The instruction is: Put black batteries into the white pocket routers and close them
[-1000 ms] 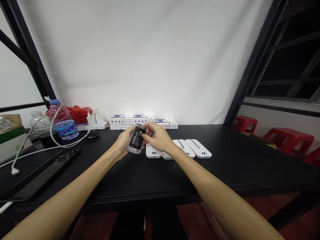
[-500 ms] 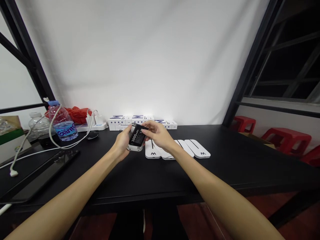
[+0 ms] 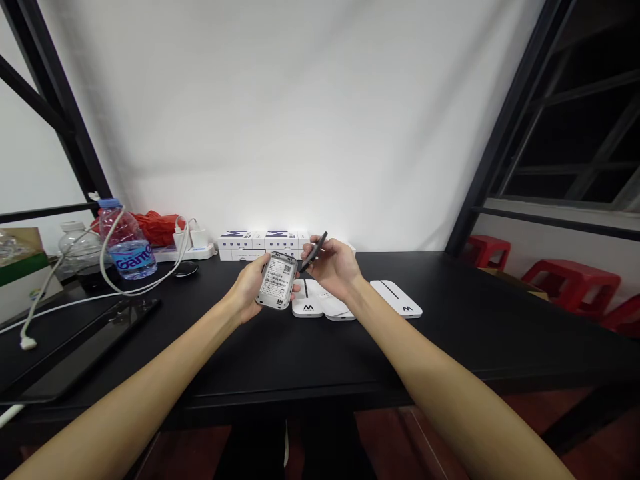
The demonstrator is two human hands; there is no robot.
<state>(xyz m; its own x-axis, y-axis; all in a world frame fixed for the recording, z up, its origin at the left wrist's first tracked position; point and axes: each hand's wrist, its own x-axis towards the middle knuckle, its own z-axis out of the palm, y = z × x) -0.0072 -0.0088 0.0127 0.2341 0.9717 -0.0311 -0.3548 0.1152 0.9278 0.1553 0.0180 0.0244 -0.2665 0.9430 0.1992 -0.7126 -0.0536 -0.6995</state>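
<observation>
My left hand (image 3: 249, 291) is closed around a white handheld device (image 3: 277, 280) with its back off. A printed label with a QR code and barcodes shows in its bare battery bay. Just right of it, my right hand (image 3: 338, 268) grips a black battery (image 3: 315, 251), held up edge-on and apart from the device. Beneath and beside my right hand lie several white devices with a dark stripe and a logo, among them one at the left (image 3: 307, 300) and one at the right (image 3: 396, 299). My right hand and forearm partly cover the middle ones.
White boxes (image 3: 240, 245) stand along the wall. On the left are a water bottle (image 3: 131, 250), a power strip (image 3: 193, 253), white cables, a black mouse (image 3: 186, 269) and a black tablet (image 3: 80, 353). Red stools (image 3: 573, 283) stand beyond the table's right side.
The battery has come out of the device in my left hand, baring the label. My right hand has moved right and up with the battery, turning it edge-on.
</observation>
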